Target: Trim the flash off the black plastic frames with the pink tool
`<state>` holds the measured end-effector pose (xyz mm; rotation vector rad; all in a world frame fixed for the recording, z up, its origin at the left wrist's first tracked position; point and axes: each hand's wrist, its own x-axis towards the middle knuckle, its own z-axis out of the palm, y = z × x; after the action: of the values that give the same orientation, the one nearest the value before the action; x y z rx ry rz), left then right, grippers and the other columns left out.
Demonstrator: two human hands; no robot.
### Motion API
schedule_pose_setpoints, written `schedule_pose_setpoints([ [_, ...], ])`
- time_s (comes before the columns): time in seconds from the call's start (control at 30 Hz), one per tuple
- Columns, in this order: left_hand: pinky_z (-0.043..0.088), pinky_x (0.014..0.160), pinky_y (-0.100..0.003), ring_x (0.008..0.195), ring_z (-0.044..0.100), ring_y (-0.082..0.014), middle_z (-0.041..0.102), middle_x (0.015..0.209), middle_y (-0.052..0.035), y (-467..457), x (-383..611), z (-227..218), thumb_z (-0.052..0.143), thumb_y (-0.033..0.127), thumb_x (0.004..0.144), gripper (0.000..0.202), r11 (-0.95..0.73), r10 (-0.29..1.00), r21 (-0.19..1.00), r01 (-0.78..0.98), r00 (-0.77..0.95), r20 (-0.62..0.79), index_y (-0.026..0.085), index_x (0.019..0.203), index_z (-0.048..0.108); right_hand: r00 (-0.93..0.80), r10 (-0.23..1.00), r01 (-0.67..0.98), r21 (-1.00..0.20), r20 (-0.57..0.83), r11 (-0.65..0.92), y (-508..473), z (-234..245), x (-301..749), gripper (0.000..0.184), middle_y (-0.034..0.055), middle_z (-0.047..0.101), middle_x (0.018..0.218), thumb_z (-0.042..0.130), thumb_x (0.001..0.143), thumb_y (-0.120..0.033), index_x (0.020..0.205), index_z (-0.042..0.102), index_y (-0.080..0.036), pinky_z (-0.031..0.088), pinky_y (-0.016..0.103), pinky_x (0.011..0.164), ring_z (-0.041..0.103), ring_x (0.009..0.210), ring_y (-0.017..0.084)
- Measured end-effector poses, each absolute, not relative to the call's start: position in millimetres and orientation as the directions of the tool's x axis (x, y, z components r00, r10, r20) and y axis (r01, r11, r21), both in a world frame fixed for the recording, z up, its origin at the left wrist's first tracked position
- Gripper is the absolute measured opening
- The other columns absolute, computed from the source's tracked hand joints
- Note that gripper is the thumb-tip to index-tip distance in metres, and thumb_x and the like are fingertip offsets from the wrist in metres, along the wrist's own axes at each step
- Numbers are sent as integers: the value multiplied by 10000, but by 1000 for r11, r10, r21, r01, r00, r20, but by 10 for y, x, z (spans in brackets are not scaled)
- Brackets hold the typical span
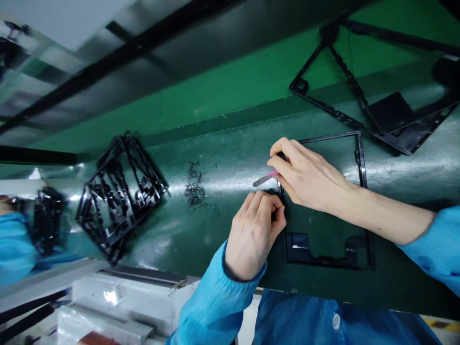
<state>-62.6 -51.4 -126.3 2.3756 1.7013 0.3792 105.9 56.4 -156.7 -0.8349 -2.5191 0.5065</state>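
A black plastic frame (360, 158) lies flat on the green table (223, 158) in front of me. My left hand (253, 232) is curled closed against the frame's left edge, pinching it. My right hand (307, 175) is closed on a small blade tool with a pink handle (265, 178), whose tip points left just above the frame's left edge. Both sleeves are blue.
A stack of black plastic frames (118, 196) sits at the left. A small heap of black shavings (194, 188) lies mid-table. Another large black frame (381, 110) lies at the far right. White boxes (122, 302) stand below the table edge; another person's blue sleeve (16, 244) shows at far left.
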Motion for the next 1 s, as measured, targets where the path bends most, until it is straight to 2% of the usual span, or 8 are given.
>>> schedule_pose_setpoints([
  [0.33, 473, 685, -293, 765, 562, -182, 596, 865, 5, -602, -696, -1260, 596, 29, 1012, 230, -287, 957, 425, 858, 279, 82, 230, 947, 506, -726, 626, 472, -455, 284, 755, 572, -1569, 1068, 189, 207, 627, 1277, 530, 1087, -44, 1162, 702, -66, 618, 437, 833, 637, 1082, 303],
  [0.6, 464, 686, -284, 764, 551, -175, 598, 875, 8, -646, -752, -1262, 588, 27, 1016, 236, -273, 960, 454, 848, 269, 75, 235, 953, 495, -725, 625, 467, -460, 291, 756, 567, -1572, 1061, 215, 214, 635, 1273, 532, 1070, -32, 1194, 707, -45, 630, 463, 880, 641, 1072, 310],
  [1.0, 467, 677, -257, 757, 562, -153, 590, 869, 16, -721, -768, -1219, 572, 19, 1010, 240, -236, 965, 534, 812, 260, 32, 240, 959, 495, -725, 621, 458, -466, 297, 757, 573, -1559, 1072, 181, 212, 630, 1267, 530, 1088, -52, 1164, 693, -67, 626, 448, 837, 646, 1075, 311],
])
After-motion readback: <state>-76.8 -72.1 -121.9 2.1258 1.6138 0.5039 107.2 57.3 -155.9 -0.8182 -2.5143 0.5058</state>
